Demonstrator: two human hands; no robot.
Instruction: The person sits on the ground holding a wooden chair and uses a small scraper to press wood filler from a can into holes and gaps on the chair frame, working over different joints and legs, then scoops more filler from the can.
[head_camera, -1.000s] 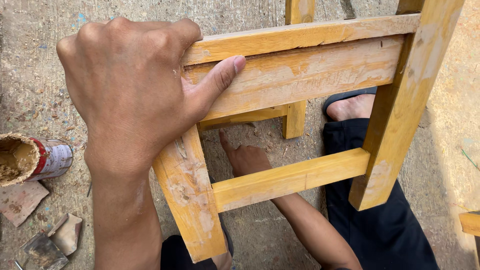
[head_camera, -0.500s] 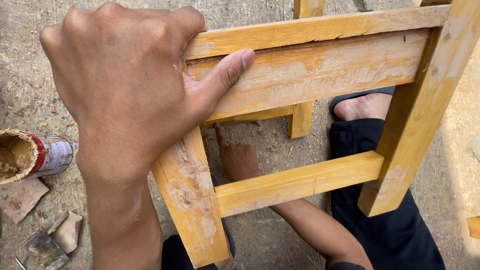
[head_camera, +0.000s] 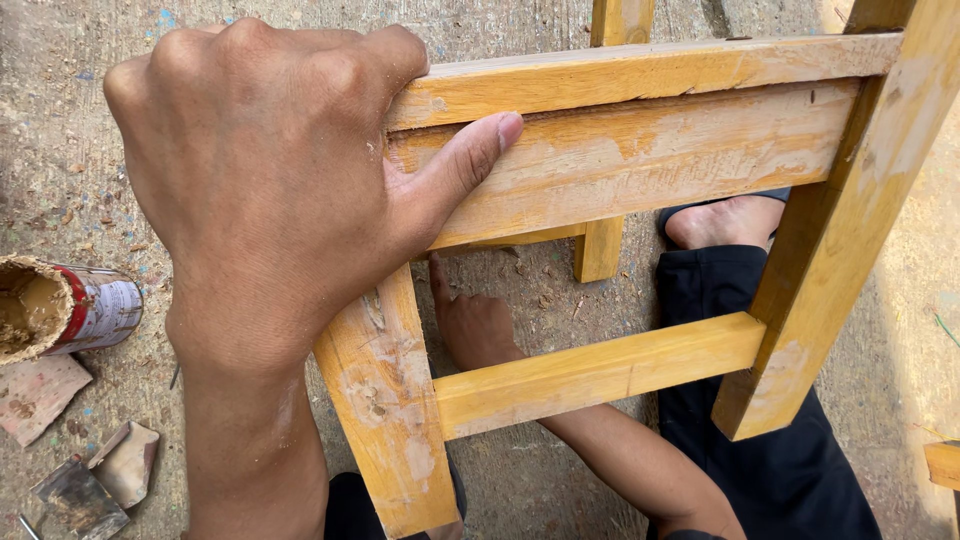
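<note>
- While the yellow-painted wooden stool frame (head_camera: 640, 150) is lying tipped over on the dusty concrete floor (head_camera: 60, 120), its two top rails are running long from left to right across the far half of the view, with the legs slanting down toward the near edge.
- The left hand (head_camera: 270, 180) is clamping the left end of those rails, right at the corner where the near-left leg (head_camera: 385, 400) is joining them; the fingers are wrapping over the upper rail and the thumb (head_camera: 460, 165) is pressing flat along the lower one, pointing right.
- The right hand (head_camera: 475, 325) is reaching under the frame, behind the lower crossbar (head_camera: 600, 370), so it is sitting nearer than the rails and just right of the left wrist. It is resting on the floor with a finger pointing far; whether it is gripping anything, I cannot tell.
- A bare foot (head_camera: 725, 220) and dark trousers (head_camera: 760, 440) are showing through the frame on the right.
- To the near left, well apart from the stool, an open tin of tan filler paste (head_camera: 60, 310) is lying on its side, with flat scrap pieces (head_camera: 90, 470) lying nearer.
</note>
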